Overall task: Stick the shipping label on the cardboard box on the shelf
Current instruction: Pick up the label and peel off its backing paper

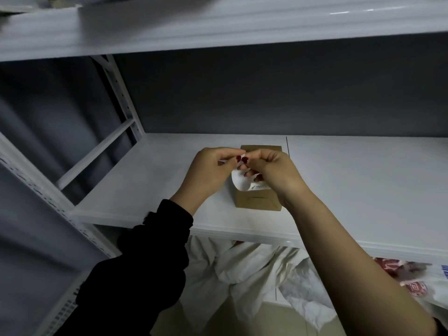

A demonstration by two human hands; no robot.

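A small brown cardboard box (258,202) stands on the white shelf (145,180), near its middle. Above the box I hold a white shipping label (242,181) that curls downward, with printed text on its lower right part. My left hand (209,170) pinches the label's upper edge between thumb and forefinger. My right hand (274,170) pinches the same edge right beside it, fingers curled over the label. Both hands hide most of the box's top.
A white upper shelf (218,23) runs overhead. The metal upright and braces (116,98) stand at the left. Below the shelf lie crumpled white plastic bags (242,275) and a red-printed bag (417,287) at the right. A dark wall is behind.
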